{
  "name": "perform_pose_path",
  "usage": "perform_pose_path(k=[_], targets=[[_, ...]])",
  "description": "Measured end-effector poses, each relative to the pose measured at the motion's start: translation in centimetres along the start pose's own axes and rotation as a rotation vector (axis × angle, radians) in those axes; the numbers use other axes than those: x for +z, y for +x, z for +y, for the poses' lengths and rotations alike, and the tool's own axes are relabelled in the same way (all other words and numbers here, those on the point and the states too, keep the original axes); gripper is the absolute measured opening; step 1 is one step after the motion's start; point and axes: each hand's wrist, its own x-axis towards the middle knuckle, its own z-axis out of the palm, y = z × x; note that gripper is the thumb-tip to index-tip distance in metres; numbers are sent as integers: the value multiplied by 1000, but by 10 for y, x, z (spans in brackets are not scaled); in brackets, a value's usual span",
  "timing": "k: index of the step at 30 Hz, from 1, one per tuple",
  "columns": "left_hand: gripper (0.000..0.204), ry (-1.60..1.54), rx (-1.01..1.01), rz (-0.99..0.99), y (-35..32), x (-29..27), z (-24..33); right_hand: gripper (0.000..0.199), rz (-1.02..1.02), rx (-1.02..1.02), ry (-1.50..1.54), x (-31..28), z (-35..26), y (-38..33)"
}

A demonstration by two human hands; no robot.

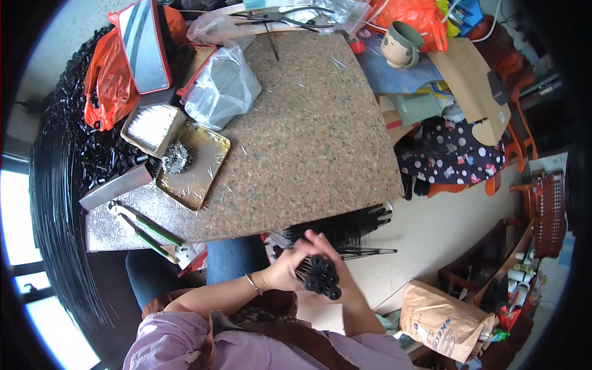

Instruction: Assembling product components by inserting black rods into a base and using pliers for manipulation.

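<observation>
Bright windows left, pale floor, speckled stone tabletop, red-brown wooden furniture right

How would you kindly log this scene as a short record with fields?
Left hand: around the black rods
Right hand: against the rods, grip partly hidden
Table: speckled stone, thin pieces scattered on top
Tray: left part of table, shallow, with loose pieces
Pliers: near left edge, green handles spread
Mug: right of table
</observation>
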Motion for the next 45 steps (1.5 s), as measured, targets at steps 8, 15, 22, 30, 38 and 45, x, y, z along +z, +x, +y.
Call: perform_pose_path(k=[8, 15, 22, 30, 38, 45], targets=[[60, 291, -1, -105, -10, 5, 2, 66, 346, -207, -111, 14, -9, -28], [34, 209, -128, 18, -34, -1, 12, 62, 516, 44, -365, -58, 57, -3], [27, 77, -282, 34, -55, -17, 27, 71, 592, 327, -750, -112, 157, 68], [25, 152, -204, -19, -54, -21, 31, 54, 593, 113, -797, -181, 166, 93], [25, -21, -38, 55, -50, -36, 71, 89, 593, 180, -771, -88, 101, -38], [35, -891, -74, 184, -58, -34, 128, 84, 420, -37, -961, 42, 82, -105]])
